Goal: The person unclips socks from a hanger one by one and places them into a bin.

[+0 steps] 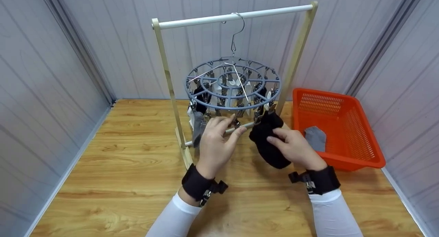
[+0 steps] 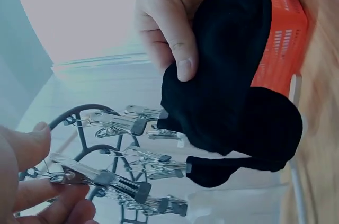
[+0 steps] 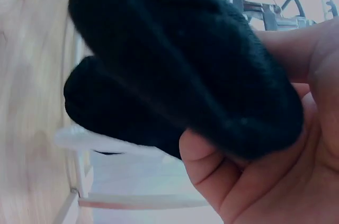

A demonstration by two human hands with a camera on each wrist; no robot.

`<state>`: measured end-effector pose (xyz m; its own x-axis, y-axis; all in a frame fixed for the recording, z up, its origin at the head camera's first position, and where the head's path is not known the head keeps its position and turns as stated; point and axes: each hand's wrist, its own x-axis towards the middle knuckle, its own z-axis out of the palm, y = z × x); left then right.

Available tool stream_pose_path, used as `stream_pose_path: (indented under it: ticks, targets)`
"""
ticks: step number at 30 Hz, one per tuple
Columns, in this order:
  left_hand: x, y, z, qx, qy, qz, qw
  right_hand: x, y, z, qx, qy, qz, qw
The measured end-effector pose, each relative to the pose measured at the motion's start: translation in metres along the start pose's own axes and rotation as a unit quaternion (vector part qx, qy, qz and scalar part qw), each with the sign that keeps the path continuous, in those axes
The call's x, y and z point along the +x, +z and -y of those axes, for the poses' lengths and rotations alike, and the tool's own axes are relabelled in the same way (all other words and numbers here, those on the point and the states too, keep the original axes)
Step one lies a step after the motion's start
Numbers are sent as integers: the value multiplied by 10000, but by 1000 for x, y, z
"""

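Observation:
My left hand [image 1: 216, 141] has its thumb and curled fingers around a metal clip [image 2: 100, 177] that hangs from the near side of a round grey drying hanger [image 1: 224, 107]. With thumb and fingers, my right hand [image 1: 297, 148] holds a black sock [image 1: 269, 146] just right of that clip. Another black sock [image 2: 209, 173] hangs behind it from a clip, partly covered. In the right wrist view the held sock [image 3: 180, 60] fills the middle, pinched near one end. A grey sock [image 1: 198, 127] hangs at the hanger's left, beside my left hand.
The hanger hooks over a white rod [image 1: 199, 21] on a wooden stand [image 1: 168, 82]. At right, an orange basket [image 1: 372, 134] holds a grey sock [image 1: 315, 138]. More dark and white pieces hang from clips. Pale panel walls enclose the wood-grain surface [image 1: 113, 182].

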<state>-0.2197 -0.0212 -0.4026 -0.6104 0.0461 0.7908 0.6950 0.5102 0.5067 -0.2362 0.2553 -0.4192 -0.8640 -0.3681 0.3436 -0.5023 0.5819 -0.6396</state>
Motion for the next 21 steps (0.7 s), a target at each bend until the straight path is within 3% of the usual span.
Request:
stream_pose_path:
  ticks: [10, 16, 21]
  targets:
    - [1, -10, -11, 613, 166, 27, 9980, -7, -25, -5, -330, 347, -366, 9982]
    - [6, -21, -12, 468, 463, -170, 9977, -16, -45, -10, -331, 521, -691, 9957]
    - [13, -31, -8, 246, 805, -568, 9948, -23, -60, -14, -237, 652, -935, 9932]
